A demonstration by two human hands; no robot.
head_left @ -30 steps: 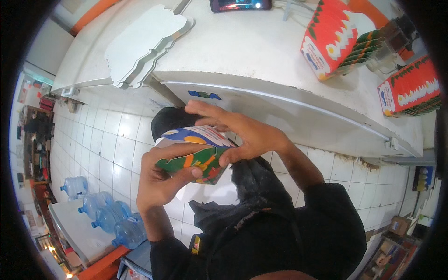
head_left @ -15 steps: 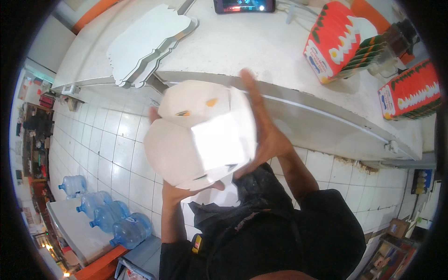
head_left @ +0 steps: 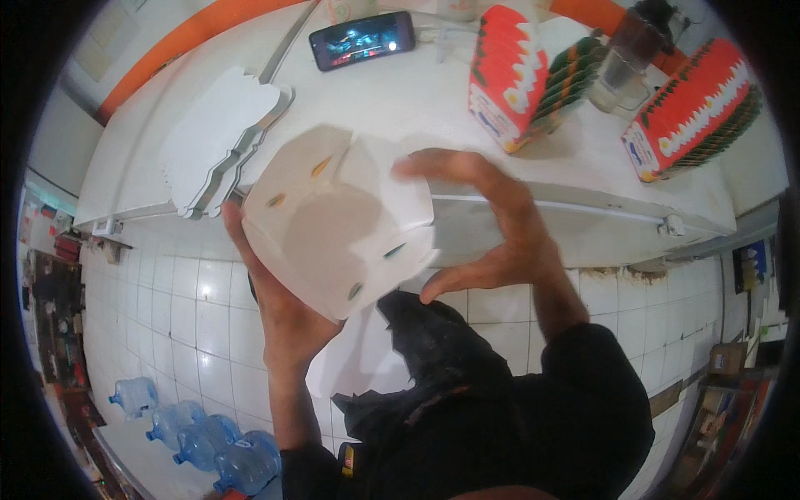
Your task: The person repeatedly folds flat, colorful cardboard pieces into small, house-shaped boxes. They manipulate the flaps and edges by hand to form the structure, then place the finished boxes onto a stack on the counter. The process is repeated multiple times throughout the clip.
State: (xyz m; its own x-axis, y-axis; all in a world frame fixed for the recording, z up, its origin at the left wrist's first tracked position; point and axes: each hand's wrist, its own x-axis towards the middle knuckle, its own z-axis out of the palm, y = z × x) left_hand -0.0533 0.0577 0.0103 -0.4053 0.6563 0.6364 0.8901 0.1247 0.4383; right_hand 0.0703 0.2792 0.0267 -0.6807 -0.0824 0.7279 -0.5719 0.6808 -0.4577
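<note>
A white cardboard food box (head_left: 367,196) hangs before me at the counter's front edge, its hollow inside facing me. Small slots with coloured tabs show in its walls. My left hand (head_left: 287,312) grips it at the lower left, thumb along the outer side; the other fingers are hidden behind it. To its right, my right hand (head_left: 512,229) is open, thumb and fingers spread in a curve. The blurred forefinger tip overlaps the box's right wall; whether it touches cannot be told. The thumb is apart from the box.
Flat white cardboard blanks (head_left: 221,137) lie stacked at the counter's left. Farther back on the counter (head_left: 367,100) lies a phone (head_left: 362,40). Nested red boxes stand in a nearer stack (head_left: 508,79) and a right-hand stack (head_left: 687,117). Blue water bottles (head_left: 246,462) are at lower left.
The box has turned so its hollow inside faces me more, and shifted slightly left. My right hand has come away from its right side, fingers spreading. The whole view has also shifted.
</note>
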